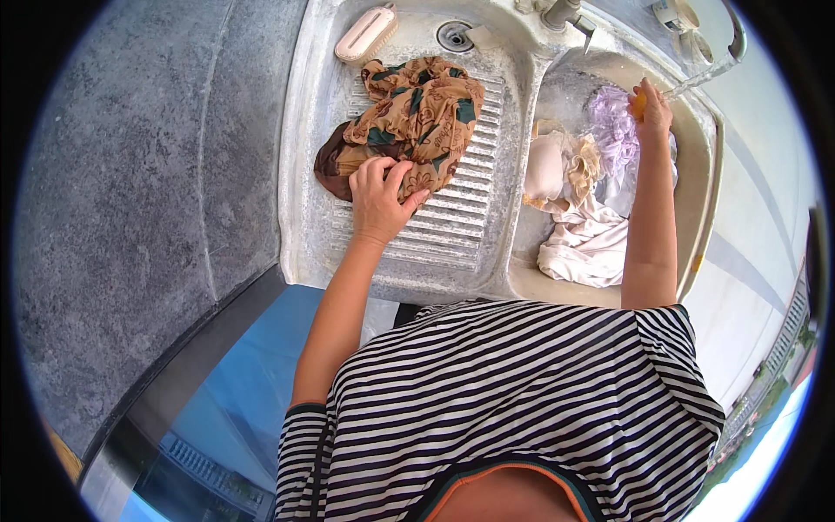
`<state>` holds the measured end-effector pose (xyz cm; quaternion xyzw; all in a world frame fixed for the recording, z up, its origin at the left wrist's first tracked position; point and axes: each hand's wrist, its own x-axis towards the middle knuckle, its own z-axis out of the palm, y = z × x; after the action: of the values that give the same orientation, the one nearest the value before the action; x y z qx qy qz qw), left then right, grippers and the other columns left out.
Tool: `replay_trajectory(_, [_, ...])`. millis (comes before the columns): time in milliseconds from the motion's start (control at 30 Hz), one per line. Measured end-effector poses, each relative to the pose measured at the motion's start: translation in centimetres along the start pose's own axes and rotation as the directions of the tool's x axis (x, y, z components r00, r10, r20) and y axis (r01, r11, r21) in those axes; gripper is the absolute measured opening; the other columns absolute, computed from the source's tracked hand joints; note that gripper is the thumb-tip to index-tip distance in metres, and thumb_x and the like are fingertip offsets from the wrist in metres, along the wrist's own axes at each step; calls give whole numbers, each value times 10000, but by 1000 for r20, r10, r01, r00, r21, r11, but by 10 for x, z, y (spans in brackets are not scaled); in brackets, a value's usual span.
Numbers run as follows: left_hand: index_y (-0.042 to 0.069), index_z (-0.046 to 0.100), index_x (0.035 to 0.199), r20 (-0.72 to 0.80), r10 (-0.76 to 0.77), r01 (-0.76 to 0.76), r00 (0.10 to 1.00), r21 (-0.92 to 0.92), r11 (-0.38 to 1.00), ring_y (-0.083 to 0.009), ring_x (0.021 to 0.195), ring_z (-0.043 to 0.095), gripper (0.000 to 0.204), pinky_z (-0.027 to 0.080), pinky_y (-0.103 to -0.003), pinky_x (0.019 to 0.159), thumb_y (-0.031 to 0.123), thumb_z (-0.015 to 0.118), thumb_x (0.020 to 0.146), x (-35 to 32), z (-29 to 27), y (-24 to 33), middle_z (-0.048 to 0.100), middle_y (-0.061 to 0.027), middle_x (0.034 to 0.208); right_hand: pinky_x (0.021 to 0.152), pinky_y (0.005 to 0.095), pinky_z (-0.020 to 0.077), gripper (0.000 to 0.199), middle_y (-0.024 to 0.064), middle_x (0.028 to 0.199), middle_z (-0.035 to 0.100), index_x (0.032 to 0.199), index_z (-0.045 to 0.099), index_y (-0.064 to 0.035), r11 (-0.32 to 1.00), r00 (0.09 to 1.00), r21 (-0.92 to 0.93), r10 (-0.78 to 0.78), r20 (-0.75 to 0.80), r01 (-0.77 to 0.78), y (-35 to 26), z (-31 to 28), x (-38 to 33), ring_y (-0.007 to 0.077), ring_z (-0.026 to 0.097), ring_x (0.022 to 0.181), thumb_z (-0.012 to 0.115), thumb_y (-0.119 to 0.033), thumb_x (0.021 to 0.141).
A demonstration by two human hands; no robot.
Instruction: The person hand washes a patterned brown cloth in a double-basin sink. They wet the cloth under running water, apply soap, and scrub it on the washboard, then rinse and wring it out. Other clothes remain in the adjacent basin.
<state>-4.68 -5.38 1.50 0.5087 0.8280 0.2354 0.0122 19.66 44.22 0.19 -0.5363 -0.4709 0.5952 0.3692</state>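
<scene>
A wet brown garment (417, 122) with dark green patches and a flower print lies bunched on the ribbed washboard (461, 209) of the left basin. At its near edge, my left hand (380, 196) grips the fabric with bent fingers. My right hand (654, 113) is raised over the far right of the other basin, closed around an orange-yellow bar of soap (639, 106). Water runs from the curved spout (738, 43) beside that hand. Below it lie a lilac ruffled cloth (611, 126), a pale pink and yellowish piece (557, 165), and a whitish cloth (584, 244).
A pink scrubbing brush (366, 33) rests at the left basin's far left corner. Near the drain (455, 36) sits a pale block (484, 36). A metal tap (570, 19) stands behind the divider, and small containers (677, 16) stand at the far right. Grey counter (130, 174) borders the left.
</scene>
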Motion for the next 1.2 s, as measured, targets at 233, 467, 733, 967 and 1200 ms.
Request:
replay_trajectory(233, [132, 676, 1073, -78, 46, -51, 996, -75, 996, -264, 904, 591, 360, 494, -402, 770, 280, 825, 781, -11, -2, 4, 543, -52, 960, 435, 278, 447, 387, 11, 627, 609, 890, 717, -70, 773, 922, -563, -74, 380, 294, 20, 119, -155, 88, 552, 497, 656, -443, 971])
replay_trajectory(467, [107, 694, 961, 3, 15, -13, 1000, -328, 945, -236, 677, 625, 173, 536, -348, 609, 157, 775, 816, -94, -21, 83, 525, -47, 818, 834, 378, 438, 320, 36, 825, 590, 781, 625, -114, -1, -65, 70, -355, 933, 998, 83, 213, -327, 238, 570, 894, 718, -412, 854])
replay_trajectory(733, [98, 702, 997, -45, 19, -30, 999, -258, 966, -242, 731, 593, 247, 481, -381, 637, 145, 801, 776, -82, -31, 52, 550, -40, 832, 774, 402, 462, 436, 55, 748, 653, 799, 647, -109, -234, 313, -468, -490, 814, 852, 65, 275, -231, 255, 633, 776, 589, -511, 957])
replay_trajectory(967, [131, 621, 870, -54, 113, -124, 992, -302, 945, -239, 795, 551, 322, 409, -378, 707, 73, 806, 613, -115, -39, 41, 512, -22, 822, 582, 336, 456, 373, 7, 627, 563, 663, 552, -150, -114, -86, 48, -357, 930, 992, 79, 195, -345, 134, 544, 566, 611, -385, 946])
replay_trajectory(1200, [144, 665, 941, -154, 166, -206, 974, -303, 930, -225, 824, 557, 278, 427, -393, 767, 272, 817, 747, -115, -35, 40, 506, -16, 844, 441, 283, 420, 439, 33, 644, 586, 748, 602, -146, -106, 642, -696, -309, 702, 710, 73, 248, -200, 112, 492, 511, 480, -440, 1050])
